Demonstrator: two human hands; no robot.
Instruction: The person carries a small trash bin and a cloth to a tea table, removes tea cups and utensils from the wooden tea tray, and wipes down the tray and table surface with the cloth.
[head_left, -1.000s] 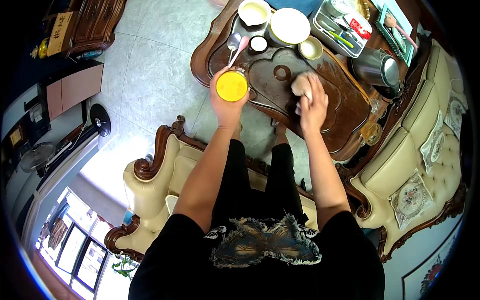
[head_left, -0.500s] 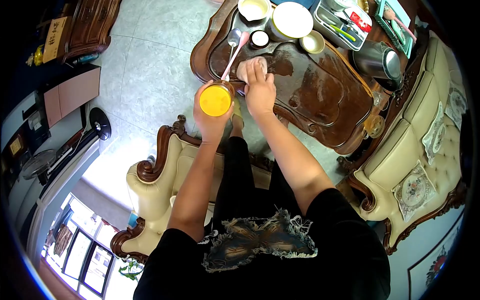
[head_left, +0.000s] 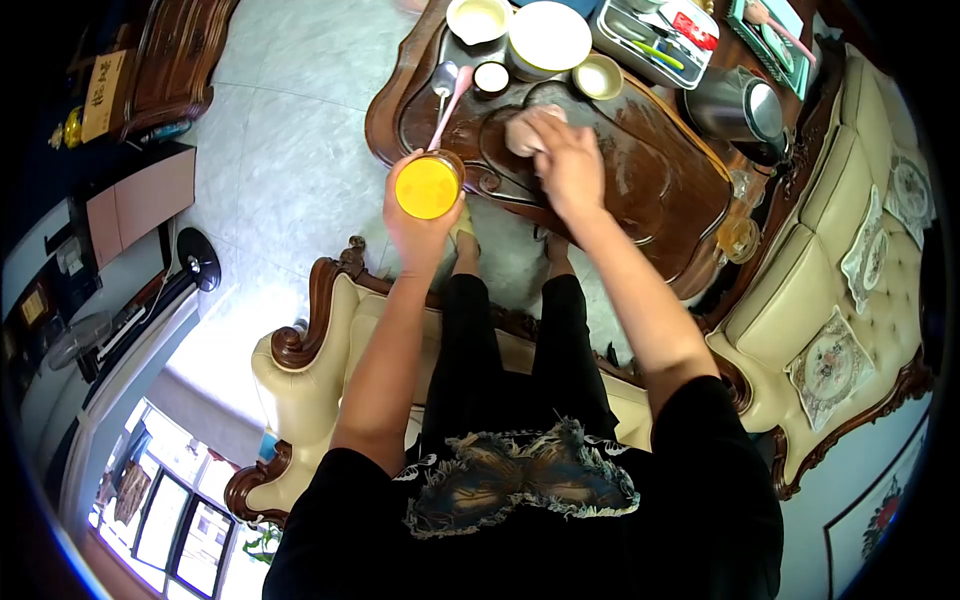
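My left hand (head_left: 412, 235) is wrapped round a glass cup (head_left: 428, 188), its round top a bright, even yellow, at the near left edge of the dark carved wooden table (head_left: 655, 205). Pressed to the tabletop under my right hand (head_left: 574, 172) is a crumpled pale pink cloth (head_left: 523, 133); the fingers are slightly blurred. Damp-looking smears mark the wood around it. Just beyond the cup lie a metal spoon (head_left: 444, 80) and a pink spoon (head_left: 454, 105), beside a small dark jar with a white top (head_left: 491, 78).
Along the table's far side stand a white spouted bowl (head_left: 478, 20), a large white-topped tub (head_left: 550, 38), a small cream bowl (head_left: 598, 77) and a metal tray of utensils (head_left: 640, 55). A steel kettle (head_left: 735, 108) and amber glass cup (head_left: 738, 240) are at right, near a cream sofa (head_left: 780, 310).
My right hand has slid the cloth to the right across the tabletop, away from the cup. My left hand still holds the cup in nearly the same place. The view has shifted slightly.
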